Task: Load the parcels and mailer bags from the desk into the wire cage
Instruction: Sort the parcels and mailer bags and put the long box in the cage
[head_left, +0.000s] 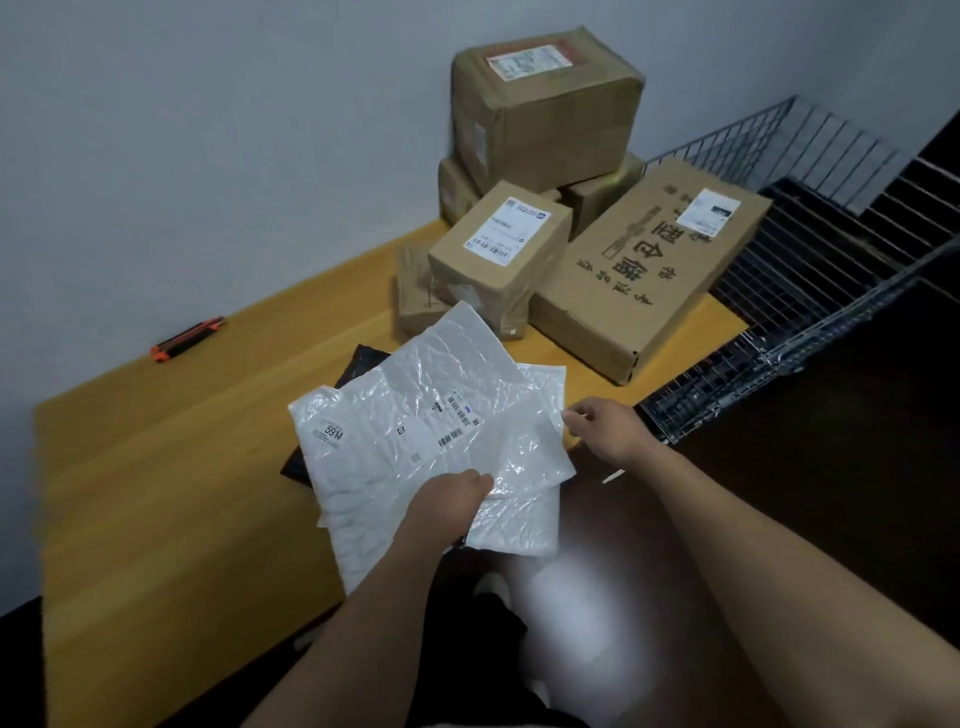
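Left hand (452, 499) grips the top white mailer bag (415, 405) at its near edge, thumb on top. Under it lie a second white mailer bag (519, 530) and a black mailer bag (363, 364), peeking out on the left, all at the near edge of the table (182, 467). Right hand (608, 431) sits at the second bag's right edge; whether it pinches, can't tell. Behind, parcels are stacked against the wall: a big box (545, 109) on top, a small labelled box (498, 254) in front, a long printed box (649, 270) just beside the wire cage (810, 291) on the right. An orange-and-black utility knife (188, 339) lies well apart, far left.

Pale grey wall (208, 130), wood desk (182, 441) agst it, dk floor (857, 457), dim light
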